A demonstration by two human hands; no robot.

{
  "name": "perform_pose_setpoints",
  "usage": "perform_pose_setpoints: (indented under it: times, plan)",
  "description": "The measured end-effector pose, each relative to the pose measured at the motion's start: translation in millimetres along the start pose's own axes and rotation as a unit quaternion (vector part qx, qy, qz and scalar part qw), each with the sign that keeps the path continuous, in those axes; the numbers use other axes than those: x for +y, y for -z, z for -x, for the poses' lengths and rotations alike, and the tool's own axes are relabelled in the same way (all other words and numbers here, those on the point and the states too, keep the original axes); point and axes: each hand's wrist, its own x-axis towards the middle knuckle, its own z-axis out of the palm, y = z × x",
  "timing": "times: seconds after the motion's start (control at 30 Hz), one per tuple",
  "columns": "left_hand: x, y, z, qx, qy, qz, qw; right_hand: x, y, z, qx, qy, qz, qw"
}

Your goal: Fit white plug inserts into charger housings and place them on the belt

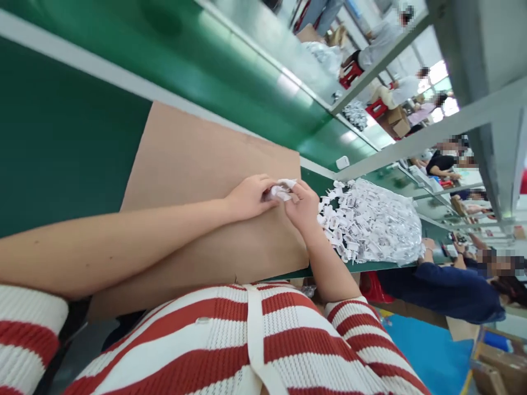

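Part [281,192] between left hand [248,197], right hand [303,207]

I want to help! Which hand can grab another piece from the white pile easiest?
Probably the right hand: it sits beside the pile of white pieces, while the left hand is farther off, over the cardboard sheet. Both pinch one white piece.

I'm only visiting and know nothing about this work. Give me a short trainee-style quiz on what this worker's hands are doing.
1. True or false: the left hand and the right hand both pinch one small white part.
2. What lies under the hands? A) brown cardboard sheet B) blue cloth C) metal tray
3. Fill in: the pile of white parts rests on the ___ table.
Key: 1 true; 2 A; 3 green.
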Motion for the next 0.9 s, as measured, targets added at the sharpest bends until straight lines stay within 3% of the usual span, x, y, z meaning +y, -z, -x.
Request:
perform_pose_setpoints:
  times: [0.13, 0.23, 0.3, 0.37, 0.47, 0.57, 0.67, 0.73, 0.8, 0.9]
  plan:
    - [-3, 4.2, 2, -0.019, 0.016, 0.007, 1.0, -3, -11, 4, 0.032, -0.063, -0.092, 0.993]
    - [-3, 6.1, 3, -0.035, 0.049, 0.002, 0.998, 1, -3, 5, 0.007, -0.079, -0.144, 0.986]
    - [-2, 5.6, 5, -0.034, 0.072, 0.004, 0.997, 16, 15, 1, -0.029, -0.087, -0.102, 0.991]
    - [0, 4.1, 7, -0.025, 0.1, 0.007, 0.995, 41, 36, -5, -0.048, -0.141, 0.031, 0.988]
    - [2, 2.9, 8, -0.018, 0.143, 0.028, 0.989, 84, 61, -9, -0.051, -0.261, 0.16, 0.951]
    - [4, 7.4, 0, -0.043, 0.185, 0.041, 0.981, 113, 66, -5, -0.052, -0.333, 0.164, 0.927]
    - [1, 20.3, -26, -0.067, 0.223, 0.001, 0.973, 123, 59, 0, -0.073, -0.347, 0.146, 0.924]
    - [-8, 33.6, -53, -0.028, 0.235, -0.033, 0.971, 123, 55, 2, -0.08, -0.336, 0.128, 0.93]
    - [-23, 50.1, -82, 0.047, 0.237, -0.081, 0.967, 122, 54, 3, -0.076, -0.325, 0.108, 0.937]
    - [-51, 79.2, -118, 0.153, 0.253, -0.165, 0.941, 122, 57, 4, -0.047, -0.319, 0.072, 0.944]
